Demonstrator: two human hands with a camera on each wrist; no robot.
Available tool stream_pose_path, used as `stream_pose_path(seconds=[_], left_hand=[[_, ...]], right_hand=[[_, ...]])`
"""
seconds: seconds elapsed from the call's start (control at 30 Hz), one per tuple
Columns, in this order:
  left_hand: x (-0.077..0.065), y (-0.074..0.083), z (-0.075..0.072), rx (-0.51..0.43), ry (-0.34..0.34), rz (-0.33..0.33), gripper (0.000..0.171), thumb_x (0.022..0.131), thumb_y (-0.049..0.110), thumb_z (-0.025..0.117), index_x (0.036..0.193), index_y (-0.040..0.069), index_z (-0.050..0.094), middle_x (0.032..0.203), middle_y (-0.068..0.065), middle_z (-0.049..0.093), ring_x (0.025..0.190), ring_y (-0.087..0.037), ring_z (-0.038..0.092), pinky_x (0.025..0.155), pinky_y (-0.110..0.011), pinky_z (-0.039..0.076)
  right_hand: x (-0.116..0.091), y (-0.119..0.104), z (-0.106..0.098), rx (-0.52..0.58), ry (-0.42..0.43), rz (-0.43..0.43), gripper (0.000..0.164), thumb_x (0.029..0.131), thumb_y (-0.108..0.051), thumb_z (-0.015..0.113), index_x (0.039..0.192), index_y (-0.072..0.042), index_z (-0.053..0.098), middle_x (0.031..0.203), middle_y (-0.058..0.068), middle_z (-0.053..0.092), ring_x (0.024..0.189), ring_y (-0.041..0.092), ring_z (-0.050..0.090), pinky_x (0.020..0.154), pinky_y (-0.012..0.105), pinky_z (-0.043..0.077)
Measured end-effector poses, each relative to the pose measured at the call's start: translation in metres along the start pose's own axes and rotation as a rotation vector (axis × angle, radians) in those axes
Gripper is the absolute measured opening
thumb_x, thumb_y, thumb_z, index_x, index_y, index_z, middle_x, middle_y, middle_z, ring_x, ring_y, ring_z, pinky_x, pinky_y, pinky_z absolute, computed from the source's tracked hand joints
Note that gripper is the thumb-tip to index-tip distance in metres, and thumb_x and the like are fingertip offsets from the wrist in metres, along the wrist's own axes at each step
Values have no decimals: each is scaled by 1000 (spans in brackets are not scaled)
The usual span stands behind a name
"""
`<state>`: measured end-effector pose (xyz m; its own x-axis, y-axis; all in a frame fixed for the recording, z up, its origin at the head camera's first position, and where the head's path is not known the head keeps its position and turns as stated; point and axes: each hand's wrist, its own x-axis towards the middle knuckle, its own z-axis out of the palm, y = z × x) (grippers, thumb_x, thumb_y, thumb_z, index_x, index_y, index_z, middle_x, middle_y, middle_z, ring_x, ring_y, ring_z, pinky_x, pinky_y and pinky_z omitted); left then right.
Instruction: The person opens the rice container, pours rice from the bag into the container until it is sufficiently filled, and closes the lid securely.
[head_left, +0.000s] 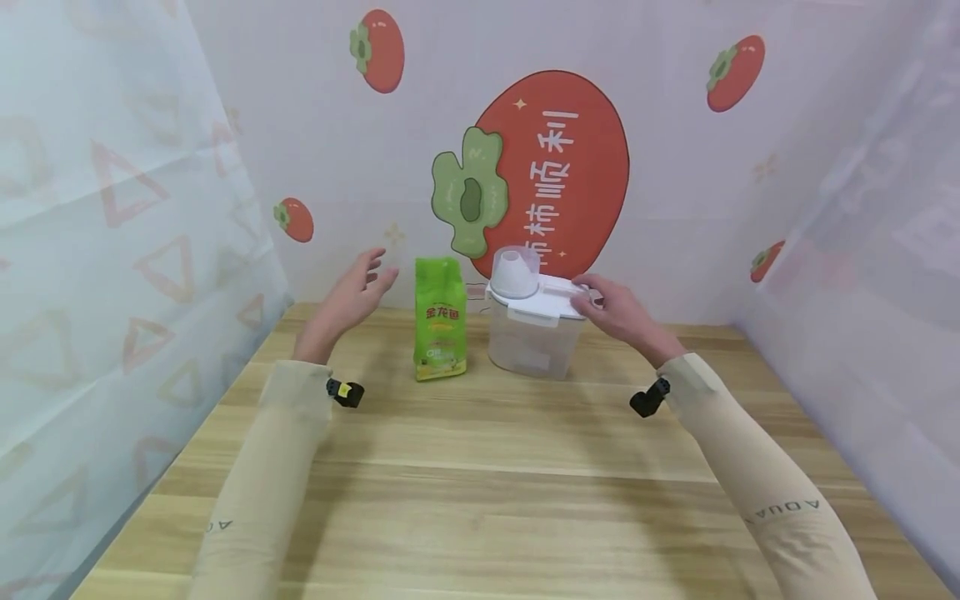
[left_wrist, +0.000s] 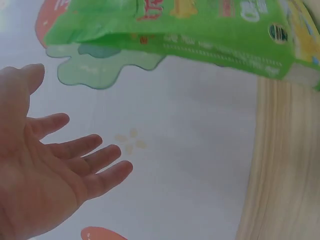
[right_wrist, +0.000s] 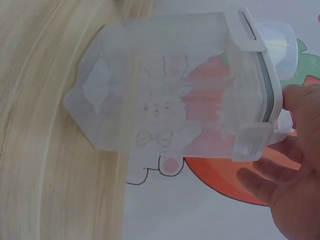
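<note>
A green bag (head_left: 440,321) with red Chinese lettering stands upright on the table. My left hand (head_left: 358,292) hovers to the left of this bag, fingers spread and apart from it. In the left wrist view the bare palm (left_wrist: 45,175) faces the bag's narrow side. Right of the bag stands a clear plastic storage container (head_left: 531,342) with a white lid (head_left: 558,296) and a clear cup (head_left: 515,273) on top. My right hand (head_left: 618,310) holds the lid's right end, thumb (right_wrist: 297,97) on the near side and fingers reaching behind it.
The wooden table (head_left: 465,483) extends in front of both things. A white cloth backdrop (head_left: 675,208) printed with persimmons rises close behind them. More cloth hangs along the left (head_left: 112,250) and right sides. Each wrist wears a small black camera (head_left: 649,398).
</note>
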<state>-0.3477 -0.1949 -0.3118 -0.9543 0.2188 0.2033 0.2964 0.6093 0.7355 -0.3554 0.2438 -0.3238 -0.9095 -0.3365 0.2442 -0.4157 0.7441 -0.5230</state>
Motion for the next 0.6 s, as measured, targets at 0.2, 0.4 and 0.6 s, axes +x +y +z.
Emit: stream_pose_path(seconds=[0.2,0.4,0.6], left_hand=[[-8,14,11,-56,80,95,73,98,59,41,155,16,23,160,-12,29,147,-32,28,117,-54,29],[-15,30,20,-28,194,196,63,101,47,46,150,10,33,155,-13,36,145,-32,31,114,-54,32],[-22,42,33,57,349,304,55,100,29,51,147,4,35,150,-18,39,142,-34,32,117,-52,28]], right_hand=[[-4,-1,1,-19,35,-66,38,99,-20,57,134,-5,53,136,19,57,118,37,57,92,53,53],[-13,-2,2,-2,69,-121,34,97,-14,61,129,-5,57,129,18,61,113,36,56,90,54,54],[-22,-5,7,53,115,-168,32,95,-11,62,126,-4,60,122,19,62,103,33,52,87,54,55]])
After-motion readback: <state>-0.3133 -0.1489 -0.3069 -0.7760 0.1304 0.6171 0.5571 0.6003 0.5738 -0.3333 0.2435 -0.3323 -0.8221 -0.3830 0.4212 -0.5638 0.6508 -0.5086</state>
